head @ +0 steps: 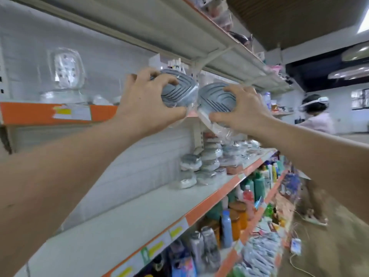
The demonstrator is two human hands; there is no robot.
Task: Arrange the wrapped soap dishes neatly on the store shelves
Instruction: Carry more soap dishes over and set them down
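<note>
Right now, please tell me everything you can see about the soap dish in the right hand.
The soap dish is oval and grey, with dark curved grooves across its face, sealed in clear crinkled plastic wrap. It looks like plastic. The right hand grips it from the right, face tilted towards the camera, at upper-shelf height. Its left edge nearly meets the other dish.

Both grey soap dishes, left one [179, 90] and right one [216, 97], are looking like matt moulded plastic with ribbed, grooved tops. Clear film wrap [219, 132] is crinkling around them and catching glossy highlights. Stacked dishes [201, 166] on the middle shelf are showing the same shiny film. Shelf boards [123, 222] are appearing as smooth painted metal, pale and matt. Orange edge strips [217, 198] are looking like glossy plastic, carrying paper price labels [73, 112]. Bottles [226, 228] below are reading as smooth plastic.
</note>
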